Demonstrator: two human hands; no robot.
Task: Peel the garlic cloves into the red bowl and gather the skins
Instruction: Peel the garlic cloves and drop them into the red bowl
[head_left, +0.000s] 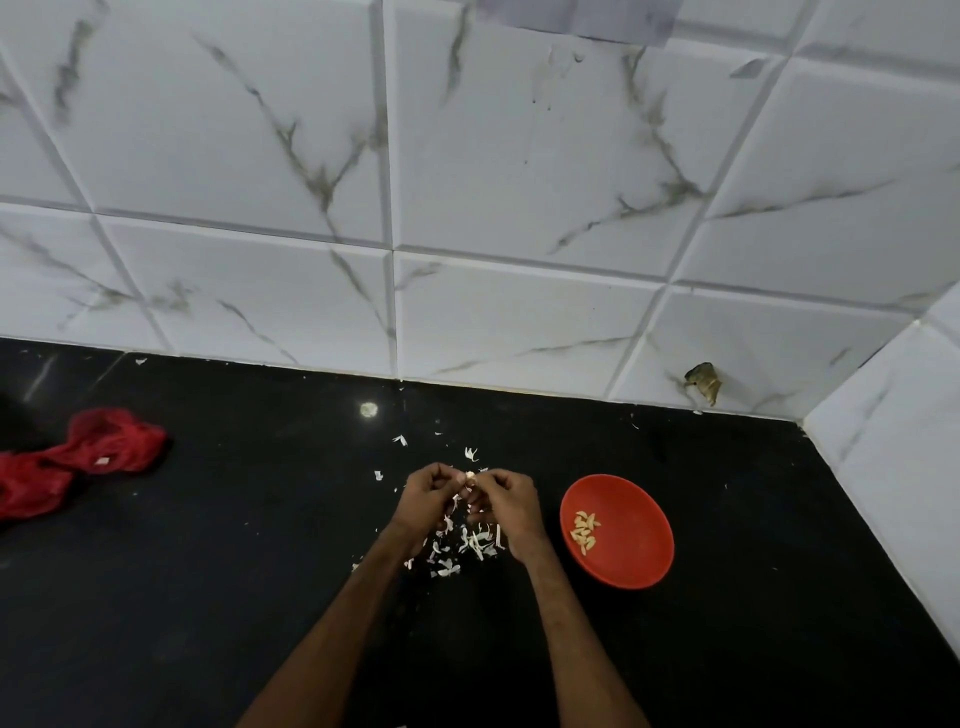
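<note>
Left hand and right hand pinch one garlic clove — light, firm, papery-skinned, likely best nipped at its tip — red bowl at three o'clock.

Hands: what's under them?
Loose skins on the counter, showing between and around the left hand and right hand. Both pinch a clove. Anything directly beneath the palms is hidden.
</note>
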